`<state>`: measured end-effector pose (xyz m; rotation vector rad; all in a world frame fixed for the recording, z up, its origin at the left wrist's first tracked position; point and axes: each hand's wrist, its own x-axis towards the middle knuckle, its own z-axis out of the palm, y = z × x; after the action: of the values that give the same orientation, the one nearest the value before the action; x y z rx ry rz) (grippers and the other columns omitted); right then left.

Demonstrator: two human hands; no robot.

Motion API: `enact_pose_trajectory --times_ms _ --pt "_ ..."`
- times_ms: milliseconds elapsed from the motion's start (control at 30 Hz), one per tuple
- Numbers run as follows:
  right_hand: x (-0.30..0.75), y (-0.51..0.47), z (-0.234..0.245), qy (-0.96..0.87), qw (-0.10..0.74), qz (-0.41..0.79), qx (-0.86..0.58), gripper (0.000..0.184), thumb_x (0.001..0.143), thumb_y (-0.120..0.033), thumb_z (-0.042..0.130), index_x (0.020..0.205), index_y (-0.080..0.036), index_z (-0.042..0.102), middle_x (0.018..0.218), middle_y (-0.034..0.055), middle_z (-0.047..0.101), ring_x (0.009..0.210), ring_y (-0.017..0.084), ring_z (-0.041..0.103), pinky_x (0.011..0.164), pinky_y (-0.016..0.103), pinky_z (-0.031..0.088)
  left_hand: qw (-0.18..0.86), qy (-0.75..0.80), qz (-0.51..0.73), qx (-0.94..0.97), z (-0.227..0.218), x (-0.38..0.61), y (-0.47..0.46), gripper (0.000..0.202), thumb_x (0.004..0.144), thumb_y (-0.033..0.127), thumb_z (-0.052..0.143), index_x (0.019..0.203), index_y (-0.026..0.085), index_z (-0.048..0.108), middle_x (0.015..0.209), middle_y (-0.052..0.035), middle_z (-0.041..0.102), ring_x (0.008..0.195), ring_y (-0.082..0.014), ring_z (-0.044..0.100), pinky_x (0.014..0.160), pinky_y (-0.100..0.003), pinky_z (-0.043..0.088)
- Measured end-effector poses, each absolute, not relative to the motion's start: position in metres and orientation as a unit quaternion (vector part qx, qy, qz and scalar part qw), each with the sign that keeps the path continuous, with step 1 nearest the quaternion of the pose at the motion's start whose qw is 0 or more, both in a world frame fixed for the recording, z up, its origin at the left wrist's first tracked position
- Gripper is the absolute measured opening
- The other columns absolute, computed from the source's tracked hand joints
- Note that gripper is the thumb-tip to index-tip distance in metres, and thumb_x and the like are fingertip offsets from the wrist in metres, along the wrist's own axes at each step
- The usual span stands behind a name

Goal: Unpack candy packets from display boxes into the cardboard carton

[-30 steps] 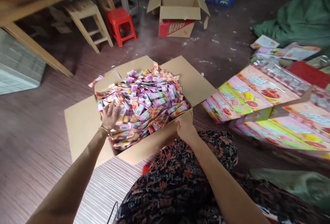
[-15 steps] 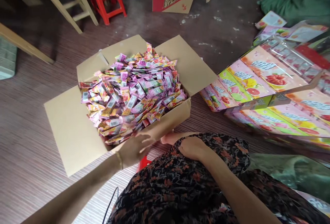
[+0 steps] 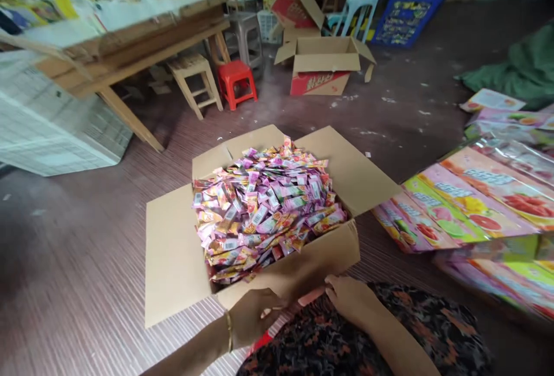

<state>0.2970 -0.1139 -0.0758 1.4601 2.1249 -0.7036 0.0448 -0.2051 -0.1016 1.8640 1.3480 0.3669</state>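
An open cardboard box (image 3: pixel 173 260) sits on the floor in front of me, heaped with several small pink, purple and yellow sachets (image 3: pixel 268 208). Both of my hands are low against the box's near flap (image 3: pixel 303 266). My left hand (image 3: pixel 253 315), with a thin bracelet at the wrist, has its fingers curled in a pinch. My right hand (image 3: pixel 352 301) is also closed, its fingertips at a pinkish strip (image 3: pixel 310 296) that shows between the two hands. I cannot make out what either hand grips. My lap in dark floral cloth (image 3: pixel 346 347) is right under them.
Stacks of flat fruit-printed cartons (image 3: pixel 467 208) lie to the right. Behind stand an open empty carton (image 3: pixel 324 67), a red plastic stool (image 3: pixel 236 81), a wooden stool (image 3: pixel 194 78) and a wooden table (image 3: pixel 130 41). White stacked material (image 3: pixel 52 133) sits left, green cloth (image 3: pixel 515 70) far right.
My left hand left the sachets and came down to the box's near flap; my right hand moved up beside it. My head lifted, showing more of the room.
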Motion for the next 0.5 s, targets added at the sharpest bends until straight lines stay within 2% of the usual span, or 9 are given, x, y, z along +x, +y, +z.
enact_pose_trajectory --times_ms 67,100,200,267,400,500 --pt "0.287 -0.107 -0.075 0.769 0.209 -0.245 0.552 0.041 0.097 -0.020 0.037 0.129 -0.010 0.062 0.125 0.0174 0.066 0.119 0.033 0.061 0.099 0.045 0.047 0.321 0.594 0.264 0.689 -0.085 0.015 -0.210 0.039 0.096 0.035 0.037 0.110 0.030 0.073 0.097 -0.0044 0.074 0.080 -0.0162 0.071 0.065 -0.026 0.059" --pt "0.281 -0.103 -0.073 0.768 0.193 -0.240 0.562 0.042 0.097 -0.021 0.039 0.133 -0.010 0.059 0.130 0.0172 0.063 0.122 0.032 0.058 0.102 0.044 0.045 0.245 0.632 0.311 0.666 -0.078 -0.004 -0.210 0.038 0.096 0.036 0.038 0.106 0.028 0.073 0.098 -0.0061 0.074 0.082 -0.0178 0.071 0.066 -0.028 0.059" --pt "0.262 -0.093 -0.065 0.756 0.148 -0.235 0.593 0.047 0.096 -0.023 0.044 0.140 -0.009 0.053 0.136 0.0174 0.058 0.127 0.031 0.055 0.105 0.041 0.043 -0.019 0.708 0.358 0.608 -0.064 -0.061 -0.201 0.032 0.095 0.039 0.043 0.103 0.026 0.071 0.098 -0.0100 0.073 0.090 -0.0259 0.068 0.079 -0.040 0.058" --pt "0.251 -0.085 -0.058 0.740 0.106 -0.235 0.621 0.046 0.095 -0.025 0.047 0.138 -0.010 0.054 0.135 0.0177 0.058 0.125 0.032 0.055 0.103 0.041 0.044 -0.110 0.708 0.349 0.604 -0.055 -0.085 -0.185 0.034 0.096 0.041 0.044 0.110 0.023 0.069 0.103 -0.0131 0.070 0.095 -0.0299 0.065 0.083 -0.046 0.055" --pt "0.241 -0.058 -0.049 0.701 -0.037 -0.228 0.675 0.035 0.092 -0.024 0.052 0.124 -0.013 0.062 0.128 0.0165 0.062 0.121 0.030 0.058 0.101 0.040 0.046 -0.154 0.646 0.337 0.667 -0.024 -0.071 -0.124 0.043 0.097 0.044 0.043 0.123 0.019 0.066 0.122 -0.0188 0.059 0.118 -0.0347 0.055 0.098 -0.051 0.047" --pt "0.248 -0.024 -0.050 0.642 -0.161 -0.234 0.712 0.037 0.089 -0.026 0.054 0.123 -0.013 0.062 0.126 0.0165 0.063 0.117 0.028 0.062 0.100 0.038 0.047 -0.118 0.617 0.287 0.724 0.002 -0.023 -0.051 0.046 0.098 0.048 0.039 0.128 0.026 0.067 0.138 -0.0156 0.051 0.131 -0.0354 0.045 0.106 -0.053 0.040"
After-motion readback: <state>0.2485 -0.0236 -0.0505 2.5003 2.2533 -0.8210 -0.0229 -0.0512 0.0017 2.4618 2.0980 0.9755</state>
